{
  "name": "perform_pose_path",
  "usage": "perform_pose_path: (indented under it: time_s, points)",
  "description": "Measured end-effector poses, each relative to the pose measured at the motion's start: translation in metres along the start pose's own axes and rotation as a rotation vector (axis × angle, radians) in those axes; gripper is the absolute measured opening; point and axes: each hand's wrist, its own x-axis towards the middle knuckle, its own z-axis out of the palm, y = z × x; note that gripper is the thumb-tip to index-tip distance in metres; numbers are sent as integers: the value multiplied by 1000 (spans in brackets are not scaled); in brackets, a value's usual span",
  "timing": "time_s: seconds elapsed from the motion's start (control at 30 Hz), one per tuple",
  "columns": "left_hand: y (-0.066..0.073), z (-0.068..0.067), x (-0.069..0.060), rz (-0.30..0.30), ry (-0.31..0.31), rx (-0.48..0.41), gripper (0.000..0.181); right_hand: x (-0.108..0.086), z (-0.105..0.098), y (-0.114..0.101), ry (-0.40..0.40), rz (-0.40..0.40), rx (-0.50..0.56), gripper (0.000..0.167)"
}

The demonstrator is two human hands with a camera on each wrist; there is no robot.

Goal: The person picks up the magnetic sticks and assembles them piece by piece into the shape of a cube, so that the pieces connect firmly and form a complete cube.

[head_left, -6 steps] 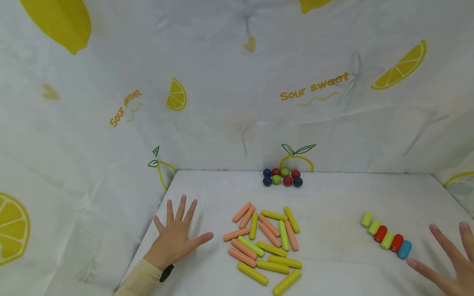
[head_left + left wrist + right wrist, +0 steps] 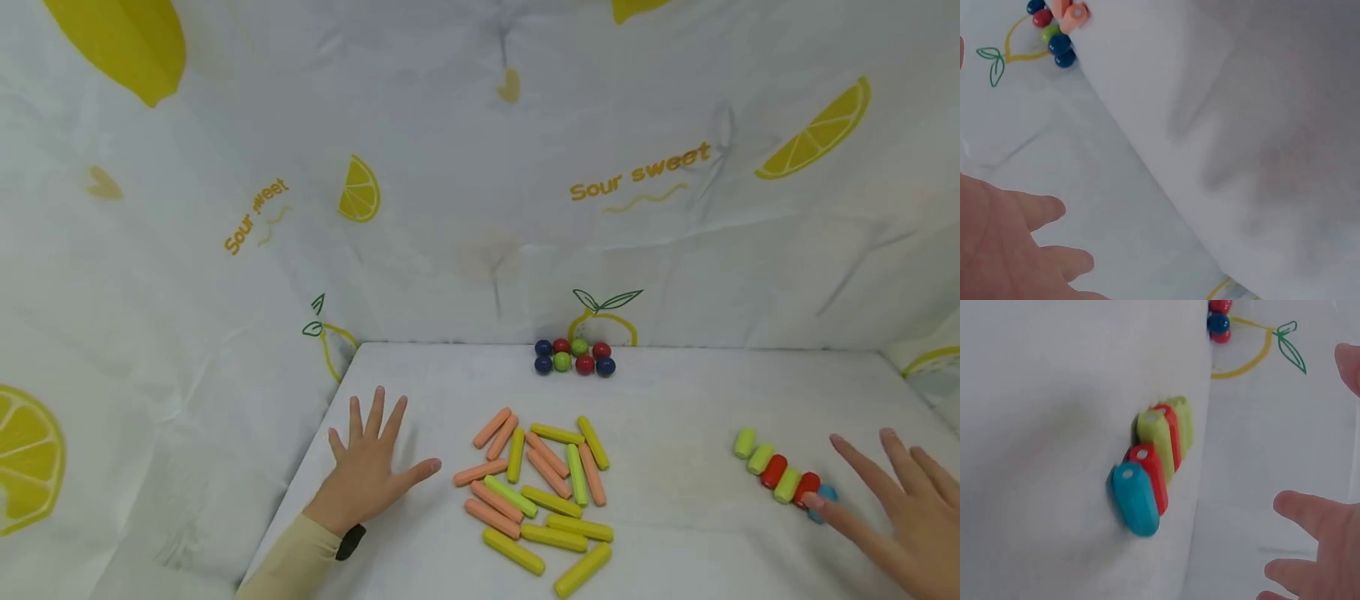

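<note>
Two hands float over a white tabletop (image 2: 675,433), fingers spread wide, holding nothing: the left hand (image 2: 367,479) by the left edge, the right hand (image 2: 915,517) toward the right edge. Mid-tabletop lie eighteen sticks: eight orange sticks (image 2: 549,473), eight yellow sticks (image 2: 553,537), two green sticks (image 2: 510,496), their long axes pointing various ways. Toward the right edge, six short beads (image 2: 787,485) (three green, two red, one blue) form a diagonal row, each long axis running roughly front to back; the right thumb partly hides the blue one. Eight balls (image 2: 585,364) line the far edge: three dark blue, three red, two green.
</note>
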Motion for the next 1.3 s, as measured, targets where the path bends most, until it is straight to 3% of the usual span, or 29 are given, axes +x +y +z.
perform_pose_path:
  time_s: [0.13, 0.2, 0.3, 0.43, 0.53, 0.73, 0.97, 1.13, 1.3]
  points:
    - [10, 3, 14, 38, 0, -60, 110, 25, -4, -15, 56, -208, 168, 91]
    - [16, 5, 22, 64, -2, -101, 106, 40, -4, -27, 39, -252, 229, 85]
    - [25, 9, 37, 93, -12, -175, 96, 61, -6, -55, -39, -242, 288, 81]
    - [38, 14, 64, 88, -54, -285, 75, 91, 4, -93, -146, -205, 413, 77]
    - [49, 15, 83, 80, -118, -329, 61, 110, 16, -117, -168, -193, 497, 71]
    - [67, 14, 112, 75, -219, -340, 42, 149, 38, -154, -217, -187, 507, 63]
    - [70, 13, 117, -22, -302, -384, 31, 173, 51, -175, -234, -233, 514, 55]
    - [70, 18, 120, -27, -349, -388, 27, 181, 55, -177, -227, -249, 486, 50]
    - [73, 22, 121, -26, -357, -378, 24, 186, 58, -181, -259, -232, 480, 51]
